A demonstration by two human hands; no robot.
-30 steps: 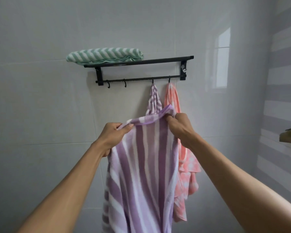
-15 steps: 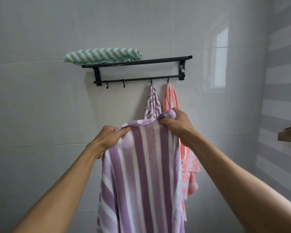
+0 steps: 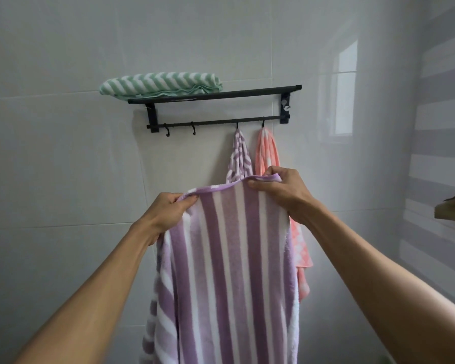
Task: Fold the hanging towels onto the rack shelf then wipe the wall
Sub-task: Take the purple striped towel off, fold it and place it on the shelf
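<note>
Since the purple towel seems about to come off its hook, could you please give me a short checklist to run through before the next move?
1. Left hand pinches the purple striped towel at its top edge: ok.
2. Right hand pinches the same edge: ok.
3. Towel freed from its hook: not ok, one end hangs there.
4. Free room on the rack shelf right of the green folded towel: ok.
5. Pink towel secure on its own hook: ok.
6. Towel's lower end clear of the floor: cannot tell, out of frame.
</note>
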